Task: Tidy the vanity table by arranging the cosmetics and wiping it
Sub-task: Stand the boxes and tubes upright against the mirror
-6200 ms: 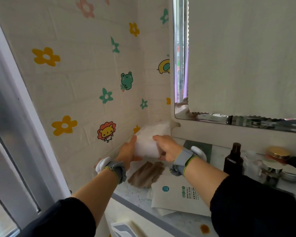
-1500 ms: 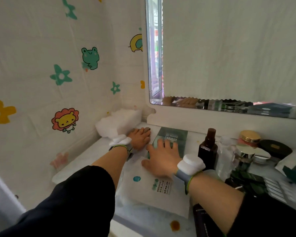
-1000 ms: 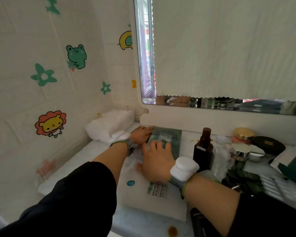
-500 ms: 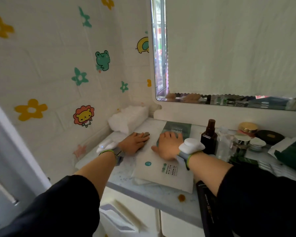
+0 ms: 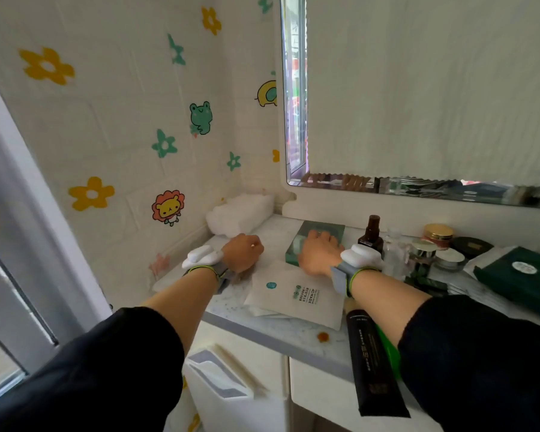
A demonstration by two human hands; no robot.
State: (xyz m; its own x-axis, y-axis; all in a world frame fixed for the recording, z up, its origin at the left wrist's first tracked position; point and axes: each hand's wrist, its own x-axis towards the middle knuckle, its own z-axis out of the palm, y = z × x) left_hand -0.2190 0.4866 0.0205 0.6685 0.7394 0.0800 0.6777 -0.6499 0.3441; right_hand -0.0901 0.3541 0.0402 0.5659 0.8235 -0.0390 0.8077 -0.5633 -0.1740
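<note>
Resting flat, the right hand lies with straight fingers on the green sachet near the back of the vanity table. Left hand is knuckles-up on the tabletop, fingers curled under; cannot tell if it holds anything. Hands apart. White mask sachet lies just in front of them; brown spray bottle stands beside the right wrist.

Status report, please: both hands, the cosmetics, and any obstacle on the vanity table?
Left grip curled on tabletop, contents hidden. Right grip flat on green packet. Brown bottle close beside right wrist; orange stain unwiped at front edge.
</note>
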